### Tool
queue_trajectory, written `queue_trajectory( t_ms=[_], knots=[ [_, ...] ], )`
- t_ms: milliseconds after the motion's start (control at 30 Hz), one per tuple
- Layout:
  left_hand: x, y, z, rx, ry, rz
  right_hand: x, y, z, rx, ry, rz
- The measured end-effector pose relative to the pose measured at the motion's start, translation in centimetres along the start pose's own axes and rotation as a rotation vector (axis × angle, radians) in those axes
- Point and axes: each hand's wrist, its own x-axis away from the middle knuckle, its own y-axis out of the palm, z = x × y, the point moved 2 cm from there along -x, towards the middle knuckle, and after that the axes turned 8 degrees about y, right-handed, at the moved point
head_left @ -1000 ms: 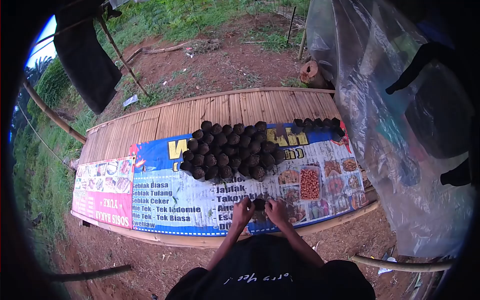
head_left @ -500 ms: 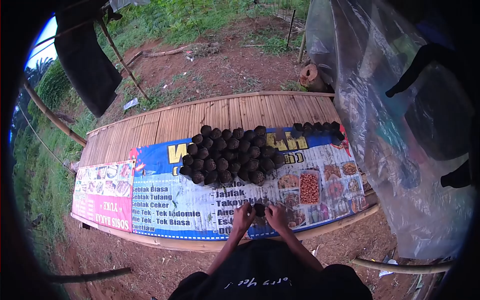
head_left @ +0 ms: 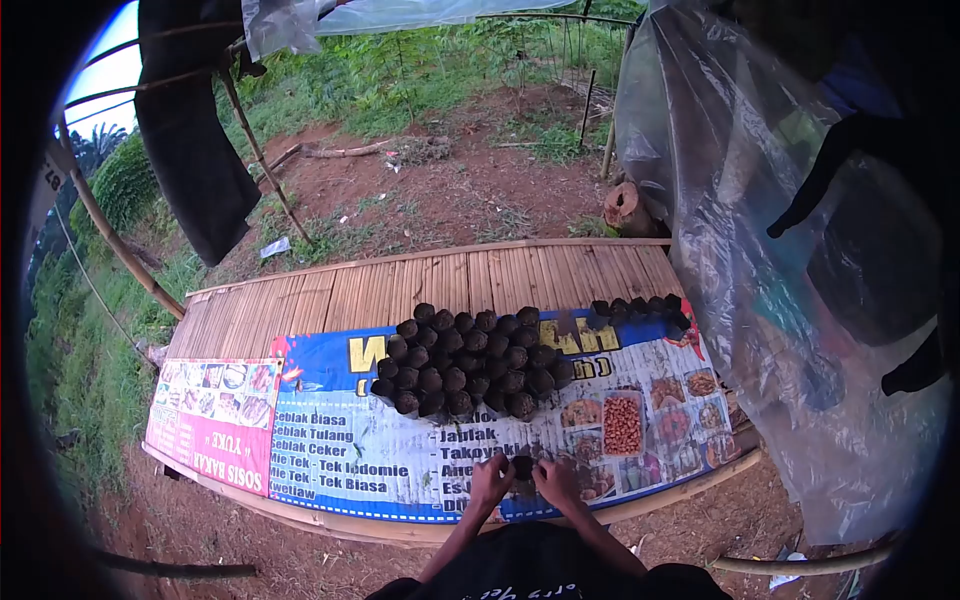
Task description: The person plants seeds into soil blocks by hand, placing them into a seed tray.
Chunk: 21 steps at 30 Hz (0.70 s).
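1. Head view shows a small dark soil-filled seedling pot (head_left: 520,466) at the near edge of the tabletop, between the person's two hands.
2. Left hand (head_left: 490,481) touches the pot's left side and right hand (head_left: 556,480) its right; fingers curl inward as if pinching the rim from both sides, though the exact grip is too small to tell.
3. Judgement: the pot looks soft-walled, so even pressure from both sides should keep it upright and stop soil spilling; squeezing one side harder would likely tip it.
4. Under the pot lies a printed blue-and-white vinyl food banner (head_left: 380,455), which covers the near half of the slatted bamboo tabletop (head_left: 330,295). The slick surface may let the pot slide, so pressing straight down seems safer than pushing sideways.
5. Farther back, well apart from the hands, stands a tight cluster of matching dark filled pots (head_left: 470,362) in rows. A finished pot would probably sit best touching its neighbours, so they prop one another.
6. A short row of more dark pots (head_left: 640,307) stands at the far right of the banner, near a hanging sheet of clear plastic (head_left: 760,250).
7. A pink menu banner (head_left: 215,420) lies at the left end, just beside the blue one.
8. Red bare earth (head_left: 440,200) and grass lie beyond the tabletop.
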Motion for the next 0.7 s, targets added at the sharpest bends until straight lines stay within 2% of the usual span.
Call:
queue_trajectory(
  t_ms=[100,167,267,367,500,567,633,667,700],
  knots=[
    [0.1,0.1,0.0,0.019,-0.058,0.008,0.2,-0.1,0.2,-0.111,0.06,-0.032],
    [0.5,0.3,-0.5,-0.026,-0.014,0.001,-0.1,1.1,1.5,-0.082,0.081,-0.135],
    [0.1,0.2,-0.4,-0.008,-0.01,-0.01,0.2,-1.7,-1.5,-0.105,0.044,-0.098],
    [0.0,0.0,0.4,0.021,-0.048,0.001,-0.2,-0.2,0.0,-0.149,0.008,0.023],
    [-0.4,0.4,-1.0,-0.024,-0.027,-0.03,-0.7,-0.2,0.3,-0.162,0.089,-0.089],
    [0.0,0.3,-0.5,-0.009,0.037,0.004,0.3,-2.5,-1.8,-0.047,-0.022,0.023],
    [0.1,0.2,-0.2,0.033,-0.045,-0.027,-0.3,-1.4,-0.5,-0.041,-0.043,0.065],
    [0.0,0.6,-0.9,-0.016,-0.016,-0.034,-0.1,-0.3,0.3,-0.04,-0.061,0.107],
    [0.5,1.1,-1.7,-0.063,0.004,-0.049,0.0,0.6,1.2,-0.076,0.021,-0.007]
  ],
)
